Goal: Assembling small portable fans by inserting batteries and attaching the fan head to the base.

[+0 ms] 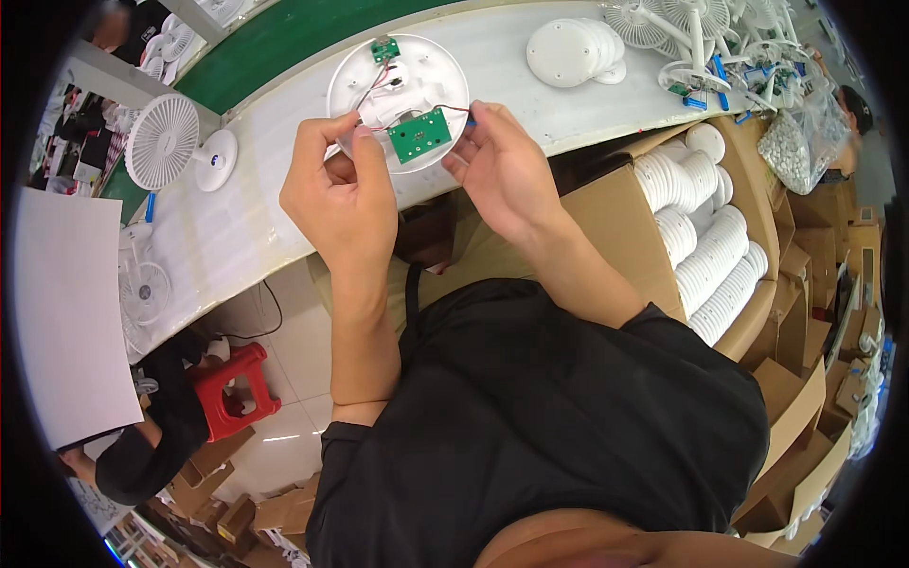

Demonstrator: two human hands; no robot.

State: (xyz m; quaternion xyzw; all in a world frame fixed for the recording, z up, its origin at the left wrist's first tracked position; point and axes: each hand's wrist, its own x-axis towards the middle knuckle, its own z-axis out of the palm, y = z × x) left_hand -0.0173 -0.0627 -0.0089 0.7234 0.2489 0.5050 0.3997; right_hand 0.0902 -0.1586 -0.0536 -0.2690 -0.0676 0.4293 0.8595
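Head view: white bench (265,210), red stool (222,371); left hand (343,194) pinching wire (368,92); right hand (511,175), hold unclear.

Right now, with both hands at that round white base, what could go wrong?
1. The thin wire runs from the larger green circuit board to the right hand; a tug might strain its connection.
2. The white base appears close to the table's near edge; a nudge could send it over.
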